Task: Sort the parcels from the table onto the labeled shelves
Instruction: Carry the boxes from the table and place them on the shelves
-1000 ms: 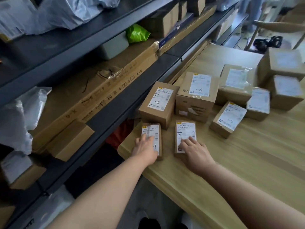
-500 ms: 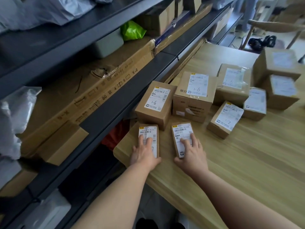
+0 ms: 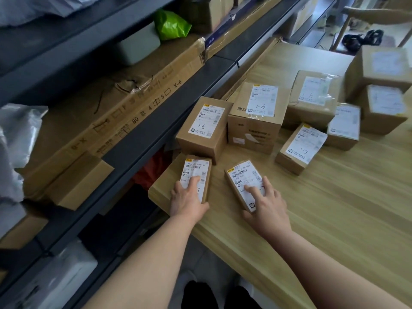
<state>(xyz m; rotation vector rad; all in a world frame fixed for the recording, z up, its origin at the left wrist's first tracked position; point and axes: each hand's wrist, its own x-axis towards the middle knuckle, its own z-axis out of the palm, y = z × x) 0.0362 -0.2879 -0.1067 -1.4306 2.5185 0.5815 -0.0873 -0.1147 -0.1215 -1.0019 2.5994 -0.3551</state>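
Two small flat cardboard parcels with white labels lie at the near left corner of the wooden table. My left hand rests on the left small parcel, fingers across its label and thumb at its near right edge. On the right small parcel, which lies askew, my right hand grips with fingers spread on the label. Behind them stand a box marked 1-6, a box marked 1-9 and a box marked 1-7.
A dark metal shelf rack runs along the table's left side. It holds a long flat carton, a green bag and grey mail bags. More boxes, two of them stacked, crowd the table's far right.
Both hands have slid forward over the two small parcels. The right parcel has turned askew under my right hand. The left parcel has barely moved.
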